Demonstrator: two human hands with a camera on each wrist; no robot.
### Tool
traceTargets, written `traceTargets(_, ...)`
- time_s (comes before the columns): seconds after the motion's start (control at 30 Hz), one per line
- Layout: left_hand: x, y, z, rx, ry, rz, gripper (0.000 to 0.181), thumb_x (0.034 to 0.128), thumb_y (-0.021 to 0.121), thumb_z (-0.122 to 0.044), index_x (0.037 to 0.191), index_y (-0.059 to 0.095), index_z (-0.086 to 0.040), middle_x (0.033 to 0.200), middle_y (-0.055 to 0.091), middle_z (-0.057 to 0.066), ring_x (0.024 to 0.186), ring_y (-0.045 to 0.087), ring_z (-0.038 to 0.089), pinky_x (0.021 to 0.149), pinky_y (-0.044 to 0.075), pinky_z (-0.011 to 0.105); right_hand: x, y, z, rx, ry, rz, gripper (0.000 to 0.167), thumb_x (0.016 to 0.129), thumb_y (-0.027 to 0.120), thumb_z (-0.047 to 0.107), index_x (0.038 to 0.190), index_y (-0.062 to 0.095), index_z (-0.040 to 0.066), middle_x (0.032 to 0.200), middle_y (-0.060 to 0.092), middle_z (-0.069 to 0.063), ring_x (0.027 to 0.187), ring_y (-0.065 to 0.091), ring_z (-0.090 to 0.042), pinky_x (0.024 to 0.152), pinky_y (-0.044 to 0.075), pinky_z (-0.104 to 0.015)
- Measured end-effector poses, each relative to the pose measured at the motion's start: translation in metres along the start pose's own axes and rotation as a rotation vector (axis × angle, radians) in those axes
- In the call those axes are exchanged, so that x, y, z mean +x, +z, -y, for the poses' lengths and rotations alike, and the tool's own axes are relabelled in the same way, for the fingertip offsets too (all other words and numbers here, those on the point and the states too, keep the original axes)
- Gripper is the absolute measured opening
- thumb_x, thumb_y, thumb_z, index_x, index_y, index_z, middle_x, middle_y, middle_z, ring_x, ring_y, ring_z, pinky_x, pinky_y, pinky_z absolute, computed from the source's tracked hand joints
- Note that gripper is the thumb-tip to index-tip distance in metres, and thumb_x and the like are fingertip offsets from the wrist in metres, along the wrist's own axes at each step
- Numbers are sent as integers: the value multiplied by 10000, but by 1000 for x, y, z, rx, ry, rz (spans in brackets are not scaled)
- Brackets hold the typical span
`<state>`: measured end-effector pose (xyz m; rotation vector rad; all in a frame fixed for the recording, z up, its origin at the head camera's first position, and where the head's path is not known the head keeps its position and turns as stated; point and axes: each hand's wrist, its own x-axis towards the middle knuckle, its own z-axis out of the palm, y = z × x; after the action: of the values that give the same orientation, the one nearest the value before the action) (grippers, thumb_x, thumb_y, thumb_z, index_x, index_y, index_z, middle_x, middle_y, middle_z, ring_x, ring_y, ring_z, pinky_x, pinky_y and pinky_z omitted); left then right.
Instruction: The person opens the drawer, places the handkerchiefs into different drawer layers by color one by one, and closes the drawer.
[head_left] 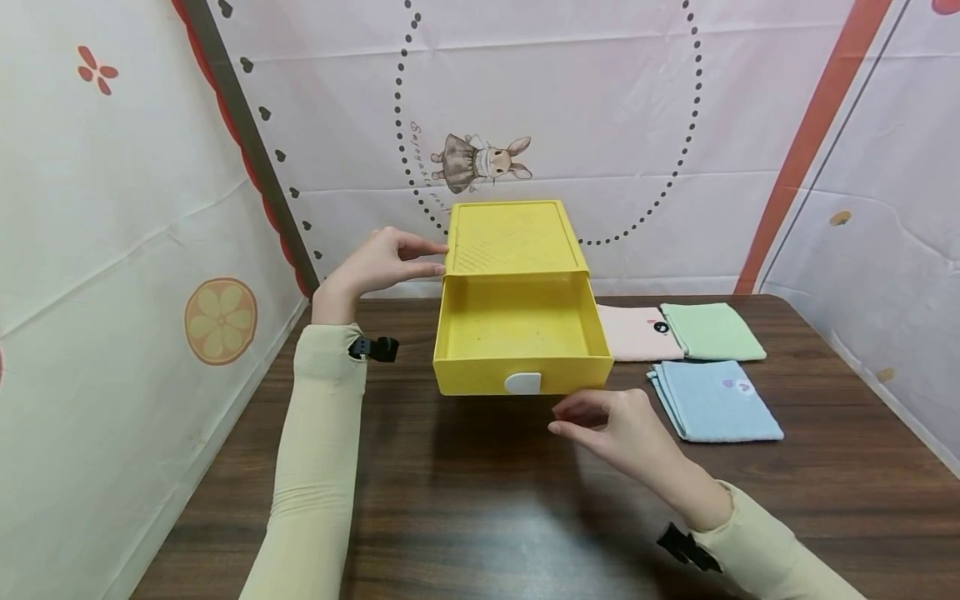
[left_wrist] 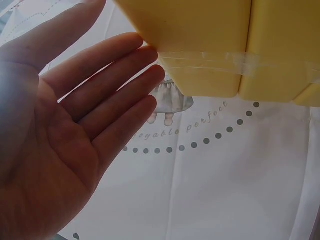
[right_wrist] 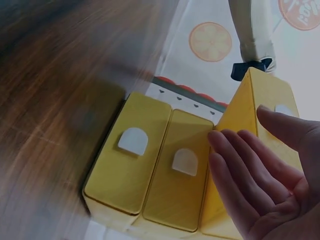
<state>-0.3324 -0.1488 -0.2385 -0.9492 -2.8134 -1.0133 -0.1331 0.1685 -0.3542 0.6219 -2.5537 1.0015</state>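
Note:
A yellow plastic drawer cabinet (head_left: 517, 237) stands on the table, its top drawer (head_left: 472, 377) pulled out and bare inside. That drawer has a white handle (head_left: 523, 383). My left hand (head_left: 381, 262) is at the cabinet's upper left side; in the left wrist view its nearly straight fingertips reach the yellow wall, which carries clear tape. Just below the right end of the drawer front is my right hand (head_left: 622, 427), fingers loosely bent, holding nothing. In the right wrist view two lower drawers (right_wrist: 172, 202) are closed; whether the right fingertips touch the pulled-out drawer I cannot tell.
Folded cloths lie right of the cabinet on the dark wooden table (head_left: 480, 517): a pink one (head_left: 633, 337), a green one (head_left: 712, 331) and a blue one (head_left: 716, 408) nearer me. Printed white sheets (head_left: 600, 100) hang behind and at both sides.

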Motion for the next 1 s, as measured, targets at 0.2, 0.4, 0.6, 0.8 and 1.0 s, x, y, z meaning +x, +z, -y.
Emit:
traceTargets(0.2, 0, 0, 0, 7, -4, -4, 505, 781, 717, -526, 1196, 676, -242, 1182, 670, -2, 1019, 631, 151, 843, 521, 379, -4, -2, -9, -10, 7, 25, 130, 770, 788, 322, 871, 728, 266, 806, 707, 171, 750, 649, 40, 659, 555, -255)
traceTargets(0.4, 0, 0, 1, 4, 5, -7, 484, 783, 721, -516, 1185, 682, -248, 1172, 674, -13, 1006, 632, 116, 848, 523, 372, -6, -8, -19, 52, 77, 89, 129, 786, 771, 345, 873, 736, 256, 803, 709, 158, 735, 651, 20, 645, 550, -238)
traceTargets(0.6, 1, 1, 2, 14, 5, -4, 499, 782, 715, -529, 1195, 676, -251, 1177, 674, -6, 1008, 634, 141, 841, 519, 377, -9, -16, -33, 90, 190, 143, 188, 795, 756, 374, 914, 715, 235, 845, 713, 115, 775, 667, -32, 684, 552, -247)
traceTargets(0.8, 1, 0, 2, 5, 7, -1, 497, 783, 718, -519, 1195, 676, -244, 1176, 673, -1, 1018, 636, 152, 848, 522, 388, -9, -22, -49, 58, 242, 136, 247, 805, 742, 395, 954, 710, 201, 877, 714, 76, 798, 669, -70, 694, 546, -239)
traceTargets(1.0, 0, 0, 1, 3, 8, -3, 478, 786, 718, -512, 1185, 680, -253, 1164, 677, -11, 1003, 640, 127, 847, 527, 386, -7, -29, -63, 28, 267, 116, 282, 810, 733, 411, 980, 713, 187, 898, 720, 54, 814, 673, -93, 708, 542, -237)
